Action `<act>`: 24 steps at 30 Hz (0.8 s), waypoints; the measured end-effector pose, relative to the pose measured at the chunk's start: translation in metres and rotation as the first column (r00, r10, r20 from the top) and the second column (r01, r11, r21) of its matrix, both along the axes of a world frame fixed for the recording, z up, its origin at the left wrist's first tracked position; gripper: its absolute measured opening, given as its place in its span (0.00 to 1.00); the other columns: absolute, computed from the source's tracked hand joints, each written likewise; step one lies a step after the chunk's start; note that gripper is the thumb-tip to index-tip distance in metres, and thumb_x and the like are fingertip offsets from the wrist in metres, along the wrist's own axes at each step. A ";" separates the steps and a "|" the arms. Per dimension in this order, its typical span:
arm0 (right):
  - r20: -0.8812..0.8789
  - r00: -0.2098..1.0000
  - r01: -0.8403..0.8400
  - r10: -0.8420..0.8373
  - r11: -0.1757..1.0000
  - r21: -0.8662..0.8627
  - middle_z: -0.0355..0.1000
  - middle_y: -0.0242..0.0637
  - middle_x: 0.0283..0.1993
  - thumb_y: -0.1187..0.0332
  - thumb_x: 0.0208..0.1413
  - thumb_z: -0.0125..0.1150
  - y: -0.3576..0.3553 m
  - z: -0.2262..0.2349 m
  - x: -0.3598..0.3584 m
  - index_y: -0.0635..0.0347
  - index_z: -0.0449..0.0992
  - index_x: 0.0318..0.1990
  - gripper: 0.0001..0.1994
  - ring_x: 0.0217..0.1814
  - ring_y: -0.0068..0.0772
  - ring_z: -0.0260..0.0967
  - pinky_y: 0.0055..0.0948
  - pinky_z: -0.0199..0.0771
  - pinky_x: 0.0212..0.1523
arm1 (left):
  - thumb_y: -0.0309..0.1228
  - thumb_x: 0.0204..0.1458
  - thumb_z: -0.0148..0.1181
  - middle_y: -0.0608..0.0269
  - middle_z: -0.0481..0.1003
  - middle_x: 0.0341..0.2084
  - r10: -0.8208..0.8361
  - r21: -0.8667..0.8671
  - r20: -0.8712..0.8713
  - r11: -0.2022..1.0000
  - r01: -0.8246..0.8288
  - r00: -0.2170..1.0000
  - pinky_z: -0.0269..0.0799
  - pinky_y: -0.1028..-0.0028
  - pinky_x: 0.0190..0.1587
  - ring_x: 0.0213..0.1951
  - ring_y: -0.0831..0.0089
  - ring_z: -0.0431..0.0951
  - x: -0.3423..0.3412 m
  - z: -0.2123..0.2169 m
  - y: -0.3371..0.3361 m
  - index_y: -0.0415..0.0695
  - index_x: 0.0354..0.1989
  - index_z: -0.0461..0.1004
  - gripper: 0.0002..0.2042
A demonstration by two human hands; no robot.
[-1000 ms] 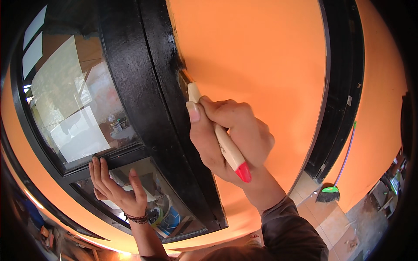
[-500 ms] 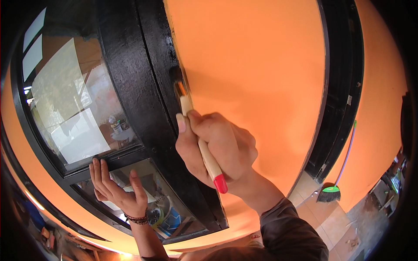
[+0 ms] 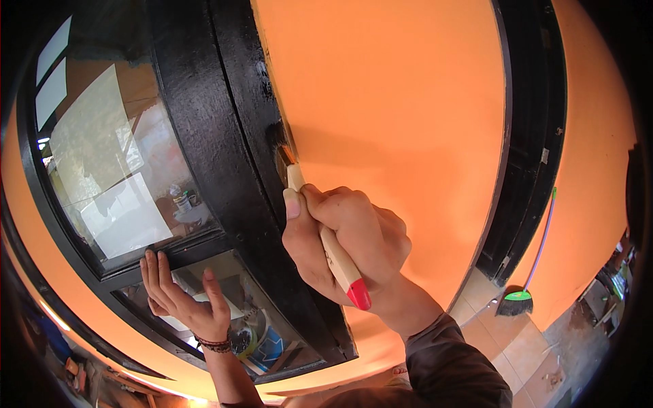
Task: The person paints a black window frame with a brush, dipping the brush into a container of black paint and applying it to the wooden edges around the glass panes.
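In my right hand (image 3: 354, 238) is a paintbrush (image 3: 340, 262) with a pale wooden handle and a red end. Its dark bristles touch the black frame edge (image 3: 262, 102), right beside the orange wall (image 3: 381, 88). Glossy wet-looking black shows higher up along that edge. My left hand (image 3: 183, 299) rests with fingers spread against the black crossbar (image 3: 183, 248) and the lower glass pane (image 3: 235, 272); a dark braided bracelet is round its wrist. Above it is a larger upper pane (image 3: 173, 146) with pale paper sheets (image 3: 126, 214) on it.
Further right stands a black door frame (image 3: 527, 136) in the orange wall. A broom (image 3: 518, 298) with green head and purple handle leans there on the tiled floor (image 3: 500, 336). Assorted clutter (image 3: 612, 292) lies at the far right, more at the lower left.
My right hand and the paintbrush have moved down and slightly right along the black frame edge. My left hand has stayed about where it was.
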State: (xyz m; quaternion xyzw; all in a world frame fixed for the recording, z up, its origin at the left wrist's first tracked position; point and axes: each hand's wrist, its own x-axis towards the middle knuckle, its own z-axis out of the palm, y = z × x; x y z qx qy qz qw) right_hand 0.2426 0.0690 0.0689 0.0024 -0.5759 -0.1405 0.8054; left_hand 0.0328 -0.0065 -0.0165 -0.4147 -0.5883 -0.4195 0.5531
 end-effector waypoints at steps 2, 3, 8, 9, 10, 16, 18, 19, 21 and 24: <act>-0.012 1.000 -0.008 0.008 1.000 0.015 0.61 0.35 0.16 0.83 0.44 0.65 -0.003 0.003 0.001 0.64 0.64 0.25 0.12 0.12 0.30 0.61 0.25 0.60 0.13 | 0.45 0.55 0.54 0.49 0.62 0.64 0.014 -0.004 0.001 1.000 -0.014 1.000 0.43 0.56 0.63 0.67 0.54 0.57 0.000 0.000 0.000 0.37 0.63 0.61 0.31; -0.033 0.999 -0.003 0.004 1.000 0.011 0.61 0.35 0.16 0.83 0.44 0.66 -0.004 0.007 0.000 0.64 0.65 0.26 0.12 0.12 0.31 0.61 0.25 0.61 0.13 | 0.45 0.55 0.53 0.50 0.62 0.64 0.012 -0.004 0.002 1.000 -0.012 1.000 0.43 0.56 0.63 0.67 0.55 0.57 0.000 0.000 0.000 0.37 0.63 0.61 0.32; 0.000 1.000 -0.002 0.002 0.998 -0.060 0.70 0.36 0.17 0.79 0.47 0.67 0.002 0.003 0.001 0.62 0.68 0.28 0.10 0.14 0.24 0.68 0.21 0.65 0.16 | 0.46 0.55 0.53 0.50 0.62 0.64 -0.001 0.003 -0.004 1.000 0.001 1.000 0.42 0.56 0.63 0.67 0.55 0.57 -0.002 -0.001 0.000 0.37 0.63 0.61 0.32; 0.006 1.000 0.000 0.000 0.998 -0.062 0.70 0.36 0.18 0.79 0.48 0.67 0.003 -0.002 0.002 0.62 0.68 0.28 0.10 0.14 0.24 0.68 0.20 0.65 0.16 | 0.46 0.55 0.53 0.50 0.62 0.64 0.004 0.000 -0.003 1.000 -0.004 1.000 0.42 0.56 0.63 0.67 0.55 0.57 -0.001 -0.001 0.000 0.37 0.63 0.61 0.32; 0.013 1.000 0.003 -0.002 0.998 -0.064 0.70 0.35 0.18 0.78 0.48 0.67 0.002 -0.006 0.003 0.62 0.68 0.28 0.10 0.15 0.24 0.68 0.20 0.65 0.17 | 0.46 0.55 0.53 0.50 0.62 0.64 0.008 -0.003 -0.002 1.000 -0.008 1.000 0.42 0.56 0.62 0.67 0.55 0.57 -0.001 -0.002 0.000 0.37 0.63 0.61 0.31; -0.021 0.999 0.030 -0.032 0.997 -0.066 0.69 0.34 0.18 0.78 0.48 0.67 -0.005 -0.001 0.007 0.62 0.68 0.29 0.10 0.14 0.24 0.68 0.20 0.65 0.16 | 0.46 0.55 0.53 0.50 0.62 0.64 -0.005 0.007 -0.012 1.000 0.005 1.000 0.42 0.56 0.63 0.67 0.55 0.57 -0.001 0.000 0.002 0.37 0.63 0.61 0.31; 0.005 1.000 -0.001 0.001 0.997 -0.077 0.70 0.34 0.19 0.78 0.48 0.67 0.000 -0.002 0.005 0.62 0.68 0.30 0.10 0.14 0.24 0.68 0.20 0.65 0.17 | 0.46 0.55 0.54 0.50 0.62 0.64 0.003 0.005 -0.012 1.000 -0.003 1.000 0.42 0.56 0.63 0.67 0.55 0.57 -0.001 0.000 0.001 0.37 0.63 0.61 0.31; 0.030 0.999 -0.030 0.033 0.996 -0.088 0.70 0.35 0.19 0.77 0.49 0.67 0.002 -0.002 0.005 0.62 0.67 0.31 0.11 0.15 0.24 0.68 0.19 0.65 0.17 | 0.46 0.55 0.54 0.50 0.62 0.64 0.009 0.003 -0.012 1.000 -0.009 1.000 0.42 0.57 0.63 0.67 0.55 0.57 -0.001 0.000 0.001 0.37 0.63 0.61 0.31; 0.057 0.998 0.021 -0.015 0.994 -0.106 0.70 0.34 0.18 0.77 0.49 0.67 -0.002 -0.009 0.009 0.62 0.67 0.31 0.11 0.15 0.23 0.68 0.19 0.65 0.17 | 0.46 0.55 0.54 0.50 0.62 0.64 0.012 0.003 -0.011 1.000 -0.012 1.000 0.42 0.57 0.63 0.67 0.55 0.57 -0.001 0.000 0.000 0.37 0.63 0.61 0.32; 0.048 0.999 0.023 -0.018 0.993 -0.114 0.69 0.34 0.18 0.77 0.48 0.68 -0.006 -0.008 0.010 0.63 0.67 0.30 0.11 0.14 0.23 0.67 0.19 0.65 0.17 | 0.46 0.55 0.54 0.50 0.62 0.64 0.012 0.001 -0.010 1.000 -0.012 1.000 0.43 0.57 0.63 0.67 0.55 0.57 -0.001 0.000 0.000 0.37 0.63 0.61 0.32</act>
